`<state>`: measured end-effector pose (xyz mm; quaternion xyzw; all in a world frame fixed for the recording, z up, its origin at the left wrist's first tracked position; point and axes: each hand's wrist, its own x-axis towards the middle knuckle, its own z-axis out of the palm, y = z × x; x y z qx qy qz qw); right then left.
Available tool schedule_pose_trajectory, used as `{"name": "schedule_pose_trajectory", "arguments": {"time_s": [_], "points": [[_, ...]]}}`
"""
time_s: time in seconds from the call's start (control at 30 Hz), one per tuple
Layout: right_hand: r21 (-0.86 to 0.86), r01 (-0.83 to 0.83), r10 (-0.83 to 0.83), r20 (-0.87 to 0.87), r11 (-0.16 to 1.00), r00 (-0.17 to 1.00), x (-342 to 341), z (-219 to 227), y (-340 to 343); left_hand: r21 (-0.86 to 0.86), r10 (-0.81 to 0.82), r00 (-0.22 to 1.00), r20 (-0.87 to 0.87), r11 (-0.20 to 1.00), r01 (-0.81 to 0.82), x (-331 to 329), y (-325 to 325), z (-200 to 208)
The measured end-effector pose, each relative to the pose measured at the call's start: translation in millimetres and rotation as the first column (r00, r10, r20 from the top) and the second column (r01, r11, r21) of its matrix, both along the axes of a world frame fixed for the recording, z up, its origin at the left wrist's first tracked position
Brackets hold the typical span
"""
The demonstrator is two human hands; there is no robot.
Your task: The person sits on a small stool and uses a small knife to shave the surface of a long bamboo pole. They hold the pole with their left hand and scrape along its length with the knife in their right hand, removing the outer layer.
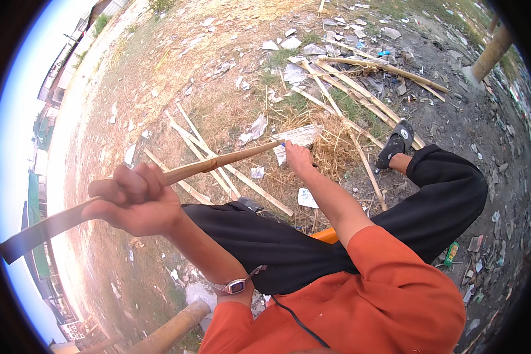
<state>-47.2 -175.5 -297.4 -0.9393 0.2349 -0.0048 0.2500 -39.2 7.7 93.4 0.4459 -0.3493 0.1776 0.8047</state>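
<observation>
A long split bamboo strip [233,157] slants from the left rim up to the middle of the head view. My left hand [138,199] is closed round it, near its lower part. At the strip's far end is my right hand [299,158], its fingers curled closed. A bit of blue shows at the front of that hand and a small dark end sticks out behind it; what it grips is mostly hidden. Under the right hand lie a pale flat scrap [304,134] and a heap of thin shavings [331,144].
More bamboo strips [251,184] lie crossed at the left, and a longer pile [366,97] stretches beyond my right foot [397,144]. A thick pole [492,53] stands at far right; another bamboo pole [174,330] is at lower left. Broken shards [291,43] and litter scatter the ground.
</observation>
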Motion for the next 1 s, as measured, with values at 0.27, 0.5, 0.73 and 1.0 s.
{"name": "schedule_pose_trajectory", "arguments": {"time_s": [0.27,0.5,0.73,1.0], "points": [[-0.246,0.129,-0.229,-0.437,0.961,0.87,-42.1,-63.2,-107.4,-0.02,0.197,0.98,-0.013,0.98,-0.198,2.5,6.9,3.8],[0.342,0.308,-0.281,-0.129,0.888,0.951,-68.8,70.4,-36.8,-0.007,0.15,0.987,-0.048,0.989,-0.151,3.1,-2.9,3.3],[0.512,-0.152,-0.1,0.432,0.845,0.896,-95.8,278.5,68.2,0.047,0.164,0.986,-0.015,0.985,-0.163,-11.1,-18.3,3.5],[0.398,-0.164,-0.049,0.473,0.902,0.88,-97.9,291.2,86.4,0.051,0.215,0.976,0.017,0.975,-0.216,-20.3,-22.0,2.2]]}}
